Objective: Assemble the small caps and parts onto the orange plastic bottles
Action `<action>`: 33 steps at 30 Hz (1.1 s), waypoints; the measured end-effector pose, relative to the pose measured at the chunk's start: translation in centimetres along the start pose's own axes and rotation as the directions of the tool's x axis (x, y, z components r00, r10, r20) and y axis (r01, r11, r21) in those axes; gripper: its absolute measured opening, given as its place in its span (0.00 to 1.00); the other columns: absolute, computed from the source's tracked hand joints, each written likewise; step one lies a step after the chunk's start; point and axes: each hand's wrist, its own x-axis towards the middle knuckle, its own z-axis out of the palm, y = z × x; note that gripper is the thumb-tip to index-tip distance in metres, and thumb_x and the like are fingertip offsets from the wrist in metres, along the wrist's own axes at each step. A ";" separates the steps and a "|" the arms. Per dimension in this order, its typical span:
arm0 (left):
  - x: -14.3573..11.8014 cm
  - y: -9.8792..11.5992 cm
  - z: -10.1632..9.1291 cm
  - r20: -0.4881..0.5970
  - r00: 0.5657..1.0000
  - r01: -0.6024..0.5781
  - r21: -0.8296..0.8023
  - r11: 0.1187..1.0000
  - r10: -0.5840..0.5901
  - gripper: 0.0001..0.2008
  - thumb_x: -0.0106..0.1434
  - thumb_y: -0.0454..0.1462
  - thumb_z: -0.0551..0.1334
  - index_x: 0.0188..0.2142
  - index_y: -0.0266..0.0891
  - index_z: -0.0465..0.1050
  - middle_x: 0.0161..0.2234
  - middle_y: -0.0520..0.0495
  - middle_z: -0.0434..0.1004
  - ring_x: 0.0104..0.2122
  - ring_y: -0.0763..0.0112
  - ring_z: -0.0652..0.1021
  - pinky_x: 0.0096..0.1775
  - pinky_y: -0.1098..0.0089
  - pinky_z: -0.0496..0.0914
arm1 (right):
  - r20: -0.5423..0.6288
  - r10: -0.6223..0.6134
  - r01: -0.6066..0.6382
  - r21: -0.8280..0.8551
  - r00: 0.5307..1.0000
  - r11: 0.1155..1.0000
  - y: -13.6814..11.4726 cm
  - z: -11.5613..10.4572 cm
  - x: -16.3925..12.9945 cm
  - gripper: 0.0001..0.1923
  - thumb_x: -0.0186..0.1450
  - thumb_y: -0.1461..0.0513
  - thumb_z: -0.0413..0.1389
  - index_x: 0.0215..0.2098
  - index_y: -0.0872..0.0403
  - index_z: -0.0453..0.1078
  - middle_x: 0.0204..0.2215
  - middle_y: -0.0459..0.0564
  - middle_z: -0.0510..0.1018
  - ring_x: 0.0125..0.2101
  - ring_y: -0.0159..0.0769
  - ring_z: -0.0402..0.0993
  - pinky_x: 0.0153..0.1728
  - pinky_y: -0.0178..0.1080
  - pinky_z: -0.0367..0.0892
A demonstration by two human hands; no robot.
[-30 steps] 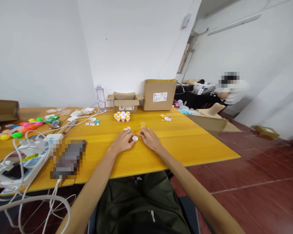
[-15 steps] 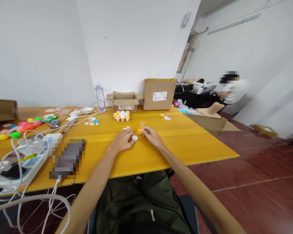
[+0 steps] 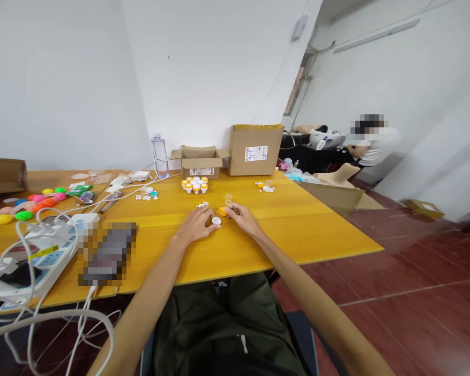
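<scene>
Both my hands rest on the yellow table near its middle. My left hand lies flat with its fingertips against a small white cap. My right hand pinches a small orange cap with its fingertips. A tiny clear vial stands just beyond the orange cap. Small white dice-like pieces lie by my left fingertips. A cluster of several orange-capped vials stands farther back.
Two cardboard boxes and a water bottle stand at the back. Power strips and white cables cover the left side, with coloured balls beyond. More small caps lie right of centre. Another person sits far right.
My right hand has slid a little away from me along the table, with the orange cap at its fingertips. My left hand stayed by the white cap.
</scene>
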 end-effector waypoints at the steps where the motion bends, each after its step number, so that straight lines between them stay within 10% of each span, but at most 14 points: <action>1: 0.0 0.0 0.0 0.002 1.000 0.005 0.001 1.000 -0.005 0.11 0.62 0.46 0.64 0.35 0.43 0.69 0.40 0.45 0.75 0.46 0.56 0.76 0.50 0.57 0.69 | 0.000 0.003 -0.003 0.000 1.000 1.000 0.0 0.0 0.0 0.22 0.62 0.43 0.54 0.25 0.51 0.63 0.23 0.43 0.68 0.27 0.34 0.67 0.33 0.38 0.66; 33: -0.2 1.1 -0.7 0.007 0.997 0.073 -0.190 0.979 -0.073 0.12 0.57 0.41 0.64 0.36 0.44 0.62 0.35 0.49 0.70 0.37 0.61 0.73 0.42 0.61 0.68 | 0.040 0.055 -0.059 0.113 0.998 0.992 0.2 -0.5 0.0 0.22 0.57 0.42 0.60 0.27 0.52 0.69 0.27 0.45 0.74 0.31 0.36 0.70 0.37 0.38 0.68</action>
